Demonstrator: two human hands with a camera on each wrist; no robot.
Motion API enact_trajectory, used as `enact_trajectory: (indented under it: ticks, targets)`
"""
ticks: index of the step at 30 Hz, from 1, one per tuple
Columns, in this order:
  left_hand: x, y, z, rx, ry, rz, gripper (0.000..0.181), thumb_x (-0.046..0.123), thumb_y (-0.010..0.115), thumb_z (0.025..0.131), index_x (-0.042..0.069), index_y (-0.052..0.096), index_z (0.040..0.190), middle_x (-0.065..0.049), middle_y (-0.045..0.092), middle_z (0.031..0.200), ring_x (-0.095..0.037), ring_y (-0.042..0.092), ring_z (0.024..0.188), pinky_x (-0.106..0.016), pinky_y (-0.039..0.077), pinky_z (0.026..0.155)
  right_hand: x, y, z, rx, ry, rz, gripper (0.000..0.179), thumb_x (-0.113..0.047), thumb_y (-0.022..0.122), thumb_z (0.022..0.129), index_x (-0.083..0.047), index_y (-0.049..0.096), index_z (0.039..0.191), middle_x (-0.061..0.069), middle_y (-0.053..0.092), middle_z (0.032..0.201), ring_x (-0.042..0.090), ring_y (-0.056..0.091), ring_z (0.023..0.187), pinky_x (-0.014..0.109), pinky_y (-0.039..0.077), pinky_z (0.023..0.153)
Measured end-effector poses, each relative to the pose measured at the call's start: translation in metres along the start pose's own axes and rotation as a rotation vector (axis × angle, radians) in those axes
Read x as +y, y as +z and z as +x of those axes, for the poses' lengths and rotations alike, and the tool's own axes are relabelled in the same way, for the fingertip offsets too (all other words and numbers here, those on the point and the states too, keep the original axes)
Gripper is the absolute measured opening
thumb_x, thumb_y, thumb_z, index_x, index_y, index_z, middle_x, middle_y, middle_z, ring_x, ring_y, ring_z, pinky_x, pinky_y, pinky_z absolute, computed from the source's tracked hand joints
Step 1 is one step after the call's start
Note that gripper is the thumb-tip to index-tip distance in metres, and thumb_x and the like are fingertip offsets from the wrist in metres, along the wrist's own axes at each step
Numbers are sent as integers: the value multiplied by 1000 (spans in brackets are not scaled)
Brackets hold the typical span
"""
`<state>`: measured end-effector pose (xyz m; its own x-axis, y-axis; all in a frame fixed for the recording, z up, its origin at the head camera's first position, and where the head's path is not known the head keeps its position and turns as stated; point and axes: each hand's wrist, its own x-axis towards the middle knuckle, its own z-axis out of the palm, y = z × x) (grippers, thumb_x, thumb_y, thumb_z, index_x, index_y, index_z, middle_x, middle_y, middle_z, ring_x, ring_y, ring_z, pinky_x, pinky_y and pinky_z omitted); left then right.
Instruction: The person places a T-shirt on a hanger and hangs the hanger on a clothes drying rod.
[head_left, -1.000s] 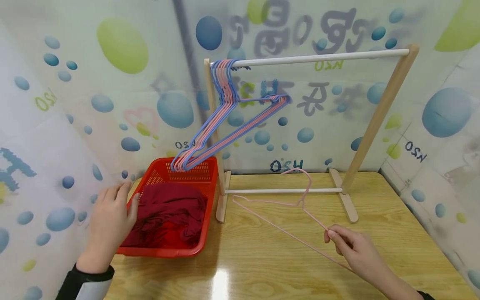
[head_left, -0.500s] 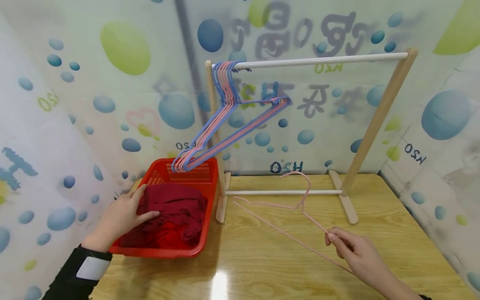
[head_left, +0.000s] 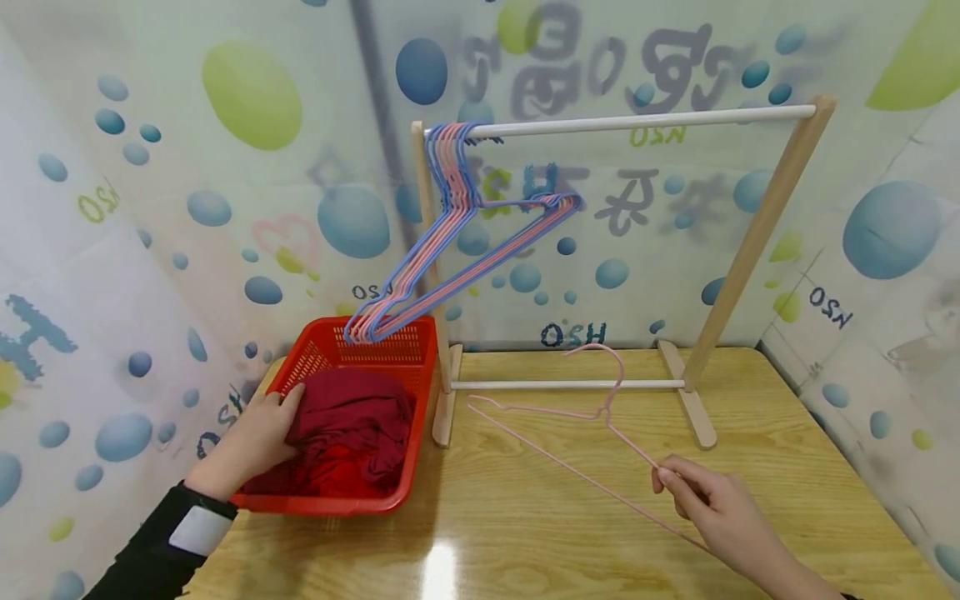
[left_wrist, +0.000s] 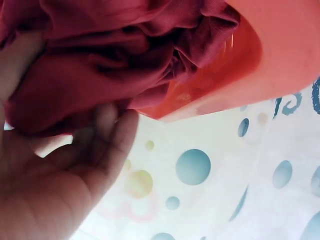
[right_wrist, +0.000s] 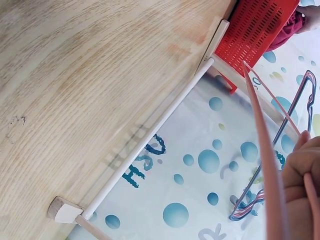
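The left hand (head_left: pixel 251 437) is what has just moved. A second ago it was up by the left edge of the red plastic basket (head_left: pixel 341 505), and then its fingers were spread over the dark red cloth (head_left: pixel 356 417). Now it has dropped in. The left wrist view shows a fold of cloth between the thumb and the bent fingers, so this grip is closed around cloth. The cloth is a crumpled heap inside the basket, at the left side of the desk (head_left: pixel 525 542). I can't tell what shape it has when spread out.

The right hand (head_left: pixel 716 508) has hardly moved. Its thumb and fingers are pinched together on one sloping arm of a pink wire hanger (head_left: pixel 604 410). The hanger looks held up over the desk, tilted, with its hook at the top and nothing on it yet.

Behind are more pink and blue hangers (head_left: pixel 453 179), bunched at the left end of the white pole (head_left: pixel 637 123) on the wooden rack.

I think this means getting the cloth has just begun. The hanger seems ready, but the cloth probably needs lifting and shaking out before the two can meet.
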<state>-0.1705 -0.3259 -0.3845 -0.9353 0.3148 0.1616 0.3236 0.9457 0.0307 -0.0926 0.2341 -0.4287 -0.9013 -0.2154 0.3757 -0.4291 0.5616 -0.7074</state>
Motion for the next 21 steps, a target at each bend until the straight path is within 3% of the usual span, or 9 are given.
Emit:
enact_trajectory:
  ticks: [4, 7, 12, 16, 18, 21]
  targets:
    - [1, -1, 1, 73, 38, 60, 45, -3, 89, 63, -12, 65, 100, -22, 65, 80, -33, 64, 74, -52, 58, 73, 0, 1, 0, -5, 34, -13, 26, -6, 55, 104, -24, 63, 87, -13, 38, 54, -4, 28, 46, 23, 31, 41]
    - [1, -3, 0, 82, 11, 37, 26, -7, 84, 68, -7, 69, 89, -16, 63, 76, -27, 62, 69, -48, 59, 67, 0, 2, 0, 6, 31, -11, 27, -5, 55, 104, -23, 64, 87, -13, 38, 54, -4, 28, 45, 23, 32, 41]
    - [-2, -9, -4, 145, -50, -8, 21, -8, 76, 69, -3, 76, 90, -13, 58, 82, -26, 55, 74, -45, 52, 59, 0, 4, 0, 14, 26, -10, 27, -4, 56, 103, -24, 64, 87, -13, 39, 54, -4, 28, 46, 23, 31, 41]
    - [-1, -15, -4, 173, -32, -73, 27, -6, 74, 71, -4, 77, 98, -26, 64, 114, -43, 62, 97, -56, 57, 73, 0, 4, 0, 11, 37, -14, 27, -5, 56, 104, -24, 64, 87, -13, 39, 54, -4, 28, 46, 23, 31, 41]
    - [1, -18, -4, 162, -26, -137, 27, -4, 76, 75, -5, 76, 102, -26, 66, 120, -43, 65, 99, -58, 57, 76, 0, 4, 0, 12, 40, -15, 27, -5, 55, 104, -24, 64, 87, -13, 39, 54, -4, 29, 46, 23, 31, 41]
    - [2, -21, -4, 178, -19, -230, 14, -2, 77, 81, -2, 72, 94, -14, 67, 84, -26, 62, 72, -38, 54, 64, 0, 4, 0, 14, 41, -13, 26, -5, 56, 104, -24, 64, 87, -13, 40, 54, -4, 29, 45, 23, 31, 41]
